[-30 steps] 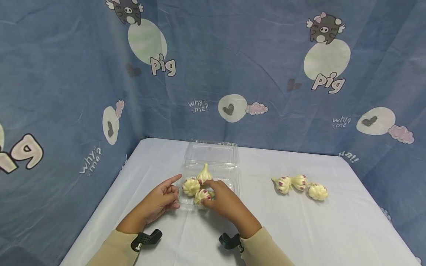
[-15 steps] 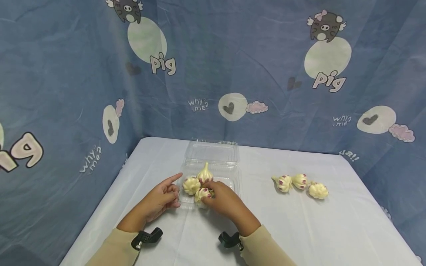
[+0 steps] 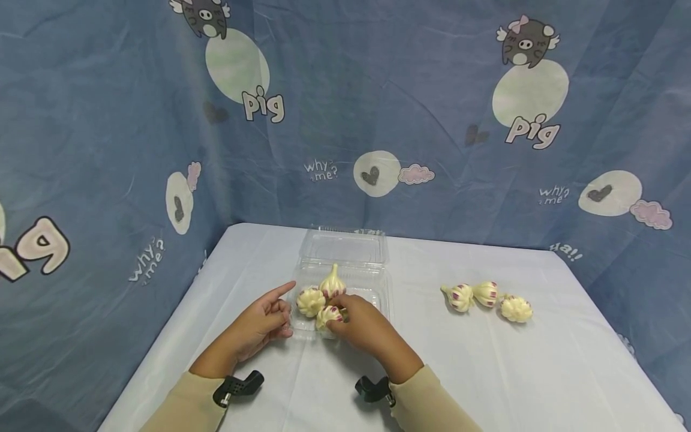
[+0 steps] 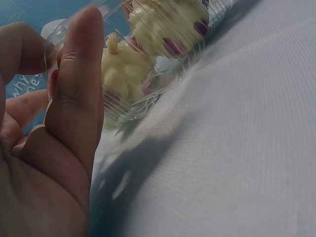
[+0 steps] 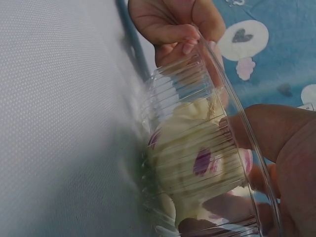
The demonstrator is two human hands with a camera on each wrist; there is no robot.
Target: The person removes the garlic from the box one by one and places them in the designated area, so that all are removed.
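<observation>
A clear plastic clamshell box [image 3: 363, 277] lies with its lid folded back, holding three garlic bulbs with purple marks. My left hand [image 3: 264, 319] pinches the left rim of the box between thumb and fingers, its index finger pointing out along the side. My right hand [image 3: 363, 324] reaches over the front right of the box and grips the front garlic bulb [image 3: 327, 317] inside it. Through the ribbed wall in the right wrist view, this garlic bulb [image 5: 185, 148] shows between the thumb and fingers. Behind it sit a second bulb [image 3: 310, 302] at left and a third [image 3: 332, 282], stem up.
Right of the box, three more garlic bulbs lie in a row on the white cloth: a left one [image 3: 459, 298], a middle one [image 3: 486, 294] and a right one [image 3: 516, 309]. The open lid [image 3: 343, 247] extends toward the blue printed curtain [image 3: 442, 198] behind the table.
The right fingers have drawn slightly closer round the front garlic bulb, which has shifted a little within the box. The left hand stays at the rim.
</observation>
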